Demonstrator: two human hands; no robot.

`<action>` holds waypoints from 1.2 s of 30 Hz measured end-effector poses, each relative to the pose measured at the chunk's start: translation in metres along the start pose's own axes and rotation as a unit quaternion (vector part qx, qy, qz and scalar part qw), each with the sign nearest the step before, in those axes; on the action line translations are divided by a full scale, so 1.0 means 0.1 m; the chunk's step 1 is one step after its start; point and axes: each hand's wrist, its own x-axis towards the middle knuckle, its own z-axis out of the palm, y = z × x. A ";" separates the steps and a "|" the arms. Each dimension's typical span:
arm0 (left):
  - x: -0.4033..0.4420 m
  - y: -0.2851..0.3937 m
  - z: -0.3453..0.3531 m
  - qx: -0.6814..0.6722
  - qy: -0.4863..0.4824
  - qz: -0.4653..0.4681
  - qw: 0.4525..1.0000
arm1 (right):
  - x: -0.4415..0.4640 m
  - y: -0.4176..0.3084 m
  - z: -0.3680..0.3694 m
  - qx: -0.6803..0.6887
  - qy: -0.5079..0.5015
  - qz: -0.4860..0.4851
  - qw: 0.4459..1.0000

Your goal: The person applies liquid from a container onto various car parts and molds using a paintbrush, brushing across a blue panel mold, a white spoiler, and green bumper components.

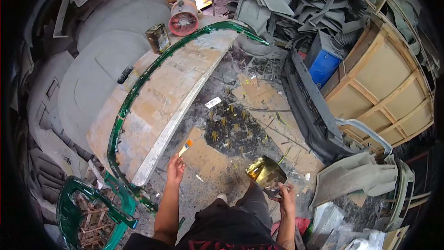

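A small brush (186, 147) with orange bristles and a pale handle is held upright in my left hand (175, 169), whose fingers are closed round the handle. My right hand (285, 195) grips the near edge of a shiny gold-coloured metal can (267, 172), tilted in front of my legs. To the left, a long curved green part (135, 89) lies along the far side of a worn, stained work table (178, 81). The brush is near the table's close right edge and touches nothing but my hand.
An open tin (157, 38) and a red fan (183, 20) stand beyond the table. Another green part (69, 206) is at the lower left. Cardboard (203, 152) covers some floor. A dark bumper (310, 104), blue box (323, 65) and wooden frame (388, 76) line the right.
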 end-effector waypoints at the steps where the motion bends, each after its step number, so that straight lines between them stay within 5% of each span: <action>1: 0.07 -0.04 0.09 -0.008 0.014 0.009 1.000 | 0.24 -0.08 0.05 0.002 -0.021 0.003 1.000; 11: 1.00 -0.23 1.25 -0.007 0.134 0.044 0.990 | 2.36 -1.69 0.60 -0.089 -0.141 -0.010 0.986; 18: 1.68 -0.40 2.60 -0.040 0.103 0.082 0.990 | 3.46 -2.78 1.07 -0.224 -0.201 0.002 0.954; 26: 2.94 -0.35 3.55 -0.058 0.060 0.113 0.990 | 4.60 -3.25 1.92 -0.155 -0.169 -0.004 0.973; 29: 3.60 -0.29 3.76 -0.034 0.061 0.100 0.993 | 4.99 -3.40 2.17 -0.155 -0.129 0.018 0.979; 36: 4.64 0.12 5.48 0.158 -0.049 0.114 0.980 | 5.82 -4.03 2.80 -0.205 -0.098 -0.031 0.973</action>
